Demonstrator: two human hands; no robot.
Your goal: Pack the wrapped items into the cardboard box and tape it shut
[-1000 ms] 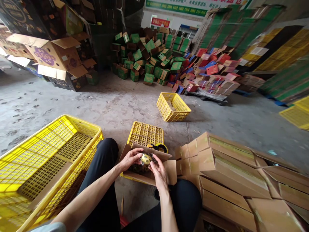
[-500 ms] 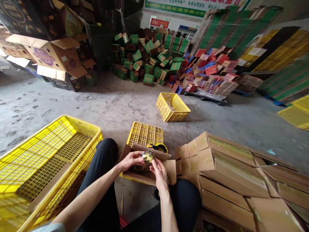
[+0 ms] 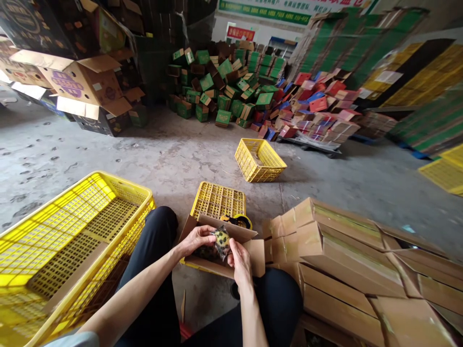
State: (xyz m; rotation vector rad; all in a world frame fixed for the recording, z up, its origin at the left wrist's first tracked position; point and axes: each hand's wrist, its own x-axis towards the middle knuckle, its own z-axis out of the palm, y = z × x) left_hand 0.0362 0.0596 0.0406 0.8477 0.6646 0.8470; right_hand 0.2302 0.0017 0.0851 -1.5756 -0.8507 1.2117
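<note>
I sit with an open cardboard box [image 3: 253, 250] between my knees. Both hands hold a small round yellowish fruit in a dark spotted clear wrapper [image 3: 221, 238] just above the box. My left hand [image 3: 195, 238] pinches it from the left and my right hand [image 3: 240, 260] grips it from the right and below. More wrapped fruit lies dark inside the box. The box rests on an upturned yellow crate [image 3: 218, 199], and a yellow tape dispenser [image 3: 238, 220] sits behind the box.
A large yellow plastic crate [image 3: 72, 231] stands at my left. Folded cardboard boxes [image 3: 347, 270] are stacked at my right. A smaller yellow crate [image 3: 259, 160] sits on the concrete floor ahead. Heaps of green, red and blue cartons [image 3: 260, 91] fill the back.
The fruit has been turned in my fingers: its yellow side showed earlier, and now the dark spotted wrapper covers it. My hands stay over the box.
</note>
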